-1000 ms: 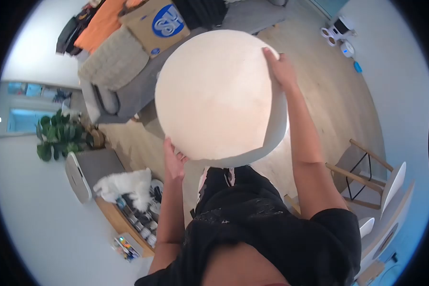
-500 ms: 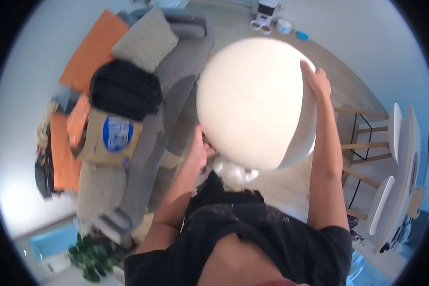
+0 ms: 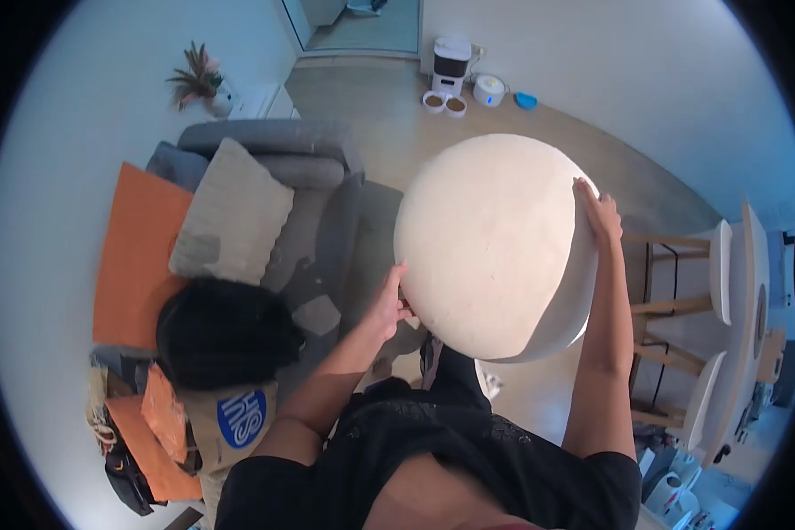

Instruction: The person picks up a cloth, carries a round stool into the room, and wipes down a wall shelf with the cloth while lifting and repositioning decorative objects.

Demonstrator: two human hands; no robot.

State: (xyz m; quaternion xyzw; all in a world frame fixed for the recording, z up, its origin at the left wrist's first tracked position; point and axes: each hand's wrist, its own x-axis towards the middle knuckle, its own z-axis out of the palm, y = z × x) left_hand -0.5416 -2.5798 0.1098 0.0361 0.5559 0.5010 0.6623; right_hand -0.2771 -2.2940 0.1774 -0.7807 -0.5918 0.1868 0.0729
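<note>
Between my two hands is a large round cream-white object (image 3: 490, 247), smooth on top like a round tabletop or pouf; its exact kind does not show. My left hand (image 3: 392, 305) grips its lower left rim, with the thumb on the edge and the fingers partly hidden underneath. On the opposite side, my right hand (image 3: 601, 216) clasps the upper right rim, its thumb lying over the top. A shadow falls across the object's right part. Its underside is hidden, and it is held in front of my body above the floor.
A grey sofa (image 3: 314, 208) stands to the left, bearing orange and beige cushions, a black bag (image 3: 225, 334) and a paper bag (image 3: 238, 424). White chairs (image 3: 722, 269) and a table line the right. A pet feeder (image 3: 450, 66) and a round water fountain (image 3: 489, 90) stand by the far wall.
The view has shifted, showing more of the far doorway and a vase. The round object, still in both hands, appears lower and slightly right in view. Both hands keep their grip.
</note>
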